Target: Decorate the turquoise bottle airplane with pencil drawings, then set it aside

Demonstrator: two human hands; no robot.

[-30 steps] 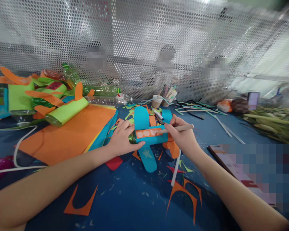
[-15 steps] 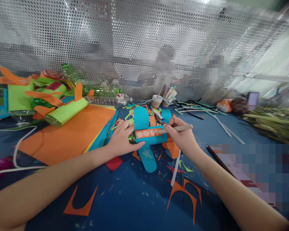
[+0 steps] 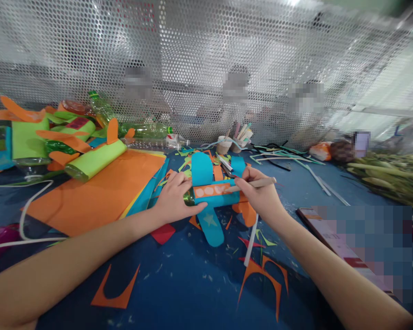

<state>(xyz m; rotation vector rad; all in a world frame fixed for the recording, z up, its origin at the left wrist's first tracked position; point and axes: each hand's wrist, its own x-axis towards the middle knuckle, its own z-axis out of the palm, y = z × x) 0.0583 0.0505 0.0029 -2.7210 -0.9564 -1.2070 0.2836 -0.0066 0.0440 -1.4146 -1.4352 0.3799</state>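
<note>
A toy plane point(image 3: 217, 200), made from a green plastic bottle wrapped in blue paper, lies on the table between my hands. Its near wing point(image 3: 211, 228) carries a pale star. My left hand point(image 3: 174, 197) is closed round its left end, thumb on the near side, fingers behind; some bottle there stays uncovered. Along the body runs an orange strip point(image 3: 209, 189) with white round marks. My right hand point(image 3: 259, 195) pinches a slim pale pen point(image 3: 263, 182), its tip at the strip's right part. Orange tail pieces point(image 3: 246, 213) show under my right hand.
At left, orange paper sheets point(image 3: 99, 195) lie beside other bottle planes point(image 3: 94, 160). Cups of sticks point(image 3: 223, 145) stand at the back before a perforated metal screen point(image 3: 192, 55). A phone point(image 3: 325, 233) lies right; orange offcuts point(image 3: 119, 293) are scattered in front.
The pen tip has shifted slightly right along the orange strip, with small white marks there. My left hand and the toy plane stay in place.
</note>
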